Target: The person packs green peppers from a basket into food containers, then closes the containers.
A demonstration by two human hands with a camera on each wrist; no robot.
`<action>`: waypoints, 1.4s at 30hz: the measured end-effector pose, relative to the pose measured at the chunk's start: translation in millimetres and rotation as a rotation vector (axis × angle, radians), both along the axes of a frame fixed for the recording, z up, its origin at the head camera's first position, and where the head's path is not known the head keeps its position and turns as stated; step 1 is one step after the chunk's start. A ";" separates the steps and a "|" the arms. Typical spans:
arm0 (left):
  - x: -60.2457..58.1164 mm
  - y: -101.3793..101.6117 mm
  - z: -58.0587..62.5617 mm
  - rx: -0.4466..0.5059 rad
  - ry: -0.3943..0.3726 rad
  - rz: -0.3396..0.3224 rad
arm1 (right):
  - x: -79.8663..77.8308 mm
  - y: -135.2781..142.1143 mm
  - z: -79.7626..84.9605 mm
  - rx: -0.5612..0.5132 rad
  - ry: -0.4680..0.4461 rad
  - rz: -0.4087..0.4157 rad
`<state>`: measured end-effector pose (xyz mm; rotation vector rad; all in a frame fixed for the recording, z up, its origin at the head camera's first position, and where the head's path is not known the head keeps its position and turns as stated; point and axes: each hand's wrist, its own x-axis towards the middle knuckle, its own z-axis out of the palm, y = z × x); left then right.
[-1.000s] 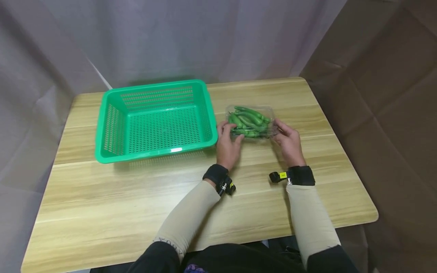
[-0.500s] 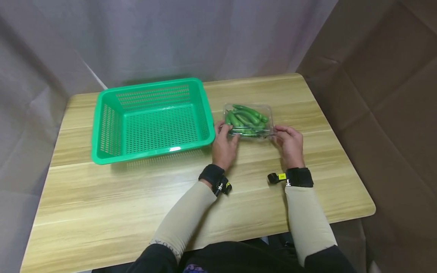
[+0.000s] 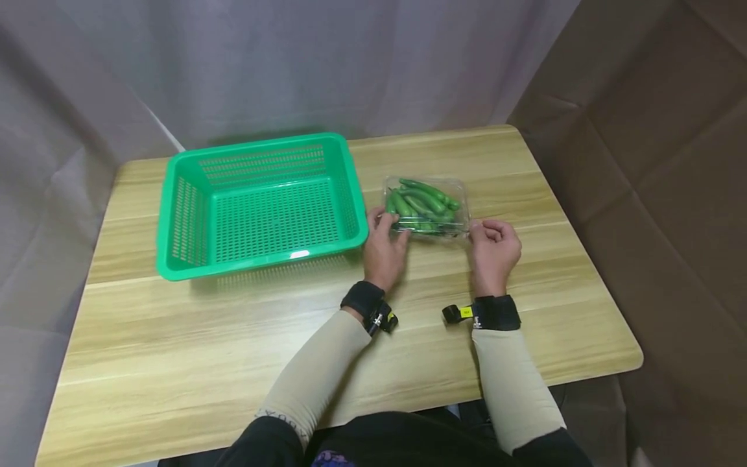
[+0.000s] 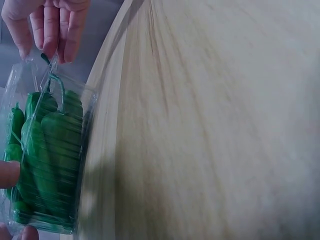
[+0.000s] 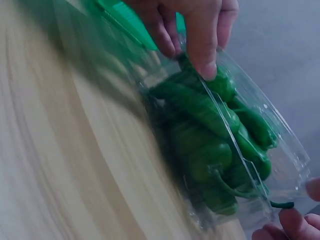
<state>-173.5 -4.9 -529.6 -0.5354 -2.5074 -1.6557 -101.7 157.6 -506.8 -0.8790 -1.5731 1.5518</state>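
A clear plastic clamshell box [image 3: 458,189] of long green peppers [image 3: 425,200] sits on the table, right of the green basket. My left hand [image 3: 385,254] grips the box's left end, with a finger over its near edge, as the right wrist view shows. At the right near corner is my right hand [image 3: 495,258], its fingers curled at the box's edge. In the left wrist view the right hand's fingertips [image 4: 50,49] are at the rim, where a pepper stem [image 5: 281,204] pokes out between lid and base. The lid looks closed over the peppers.
A green slotted plastic basket [image 3: 265,264] with nothing in it stands left of the box, close to my left hand. The wooden table [image 3: 204,363] has rounded corners. Grey curtain [image 3: 327,71] hangs behind it, and brown cloth [image 3: 653,194] on the right.
My right hand has drawn slightly toward me, its fingers curling more at the box's right corner. The left hand keeps its hold on the box. The head view has shifted slightly.
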 end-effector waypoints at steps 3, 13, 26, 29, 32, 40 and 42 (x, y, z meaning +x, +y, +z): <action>0.1 0.3 -0.4 0.004 0.007 -0.004 | 2.0 -3.4 -1.9 0.026 -0.019 -0.031; -0.4 -0.3 -1.1 0.003 0.011 -0.010 | 4.8 -13.2 -9.4 0.171 -0.075 0.011; -2.3 -2.0 2.6 0.025 -0.060 -0.034 | 10.5 17.3 -18.3 0.217 0.024 0.284; -3.2 -1.7 2.7 0.015 -0.054 -0.033 | 4.1 18.5 -17.7 0.147 0.016 0.260; -3.6 -1.0 2.4 0.005 -0.046 -0.036 | -2.3 18.4 -16.1 0.066 0.011 0.227; -4.8 -0.8 3.1 0.013 -0.007 -0.025 | -15.6 23.0 -6.9 -0.194 0.023 0.261; -5.0 -0.4 3.6 0.003 -0.002 -0.031 | -13.9 27.3 -4.9 -0.236 0.017 0.314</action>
